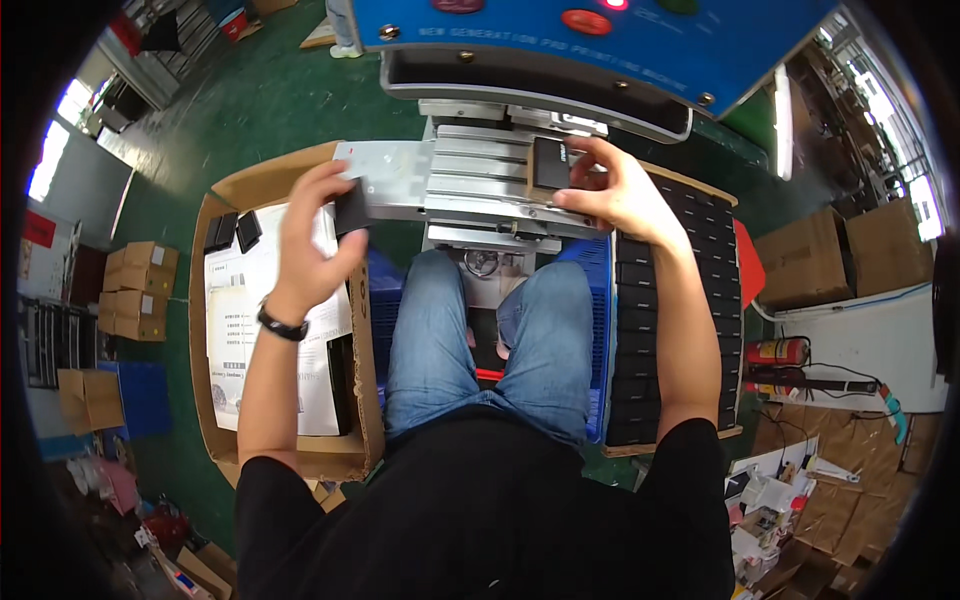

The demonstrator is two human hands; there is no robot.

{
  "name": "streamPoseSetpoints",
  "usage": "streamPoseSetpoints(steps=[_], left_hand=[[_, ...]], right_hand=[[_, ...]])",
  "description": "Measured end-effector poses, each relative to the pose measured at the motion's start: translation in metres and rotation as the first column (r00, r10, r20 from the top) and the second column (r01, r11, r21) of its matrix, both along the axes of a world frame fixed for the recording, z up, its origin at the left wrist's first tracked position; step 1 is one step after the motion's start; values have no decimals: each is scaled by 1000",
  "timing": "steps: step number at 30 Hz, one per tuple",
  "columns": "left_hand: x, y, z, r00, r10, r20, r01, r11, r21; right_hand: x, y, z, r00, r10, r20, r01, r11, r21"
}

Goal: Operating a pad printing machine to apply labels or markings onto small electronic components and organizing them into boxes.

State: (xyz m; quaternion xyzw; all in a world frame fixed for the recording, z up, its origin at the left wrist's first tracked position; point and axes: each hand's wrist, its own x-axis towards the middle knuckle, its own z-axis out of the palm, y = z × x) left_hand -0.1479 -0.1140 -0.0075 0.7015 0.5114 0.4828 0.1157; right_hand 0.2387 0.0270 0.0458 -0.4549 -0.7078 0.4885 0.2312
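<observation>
Your left hand (312, 232) pinches a small flat black piece (351, 207) between thumb and fingers, held above the near edge of an open cardboard box (215, 400) on your left. Your right hand (617, 190) closes its grip on a second black piece (551, 163), which sits on the grey metal plate (480, 185) of the machine in front of you; the fingertips press its right edge and the thumb lies just below it.

Inside the cardboard box lie white printed sheets (240, 330), and three more black pieces (232, 231) rest near its far-left corner. On your right, a long tray (655, 330) holds black pieces stacked in close rows, running from beside your right forearm down past your knee. Above the plate, the machine's blue front panel (600, 40) carries a strip of white lettering, a red oval button and a lit red lamp.

Your jeans-clad knees (490, 340) sit under the plate, with a blue crate (385, 310) between them and the cardboard box. Brown cartons (135, 290) stand stacked on the green floor (270, 100) at far left, more cartons (850, 255) at far right, and a red fire extinguisher (775, 352) lies beside a white surface there.
</observation>
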Motion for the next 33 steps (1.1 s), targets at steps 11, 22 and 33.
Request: streamPoseSetpoints(steps=[11,22,33], left_hand=[[153,121,21,828,-383,-408,415,910,-12],[159,108,9,823,-302,-481,316,947,-54],[160,99,13,818,-164,-551,282,950,136]], right_hand=[[118,-36,-51,911,-268,-314,368,871,326],[403,-47,-167,259,-955,145,859,296,417],[382,33,-198,164,-827,538,761,453,464]])
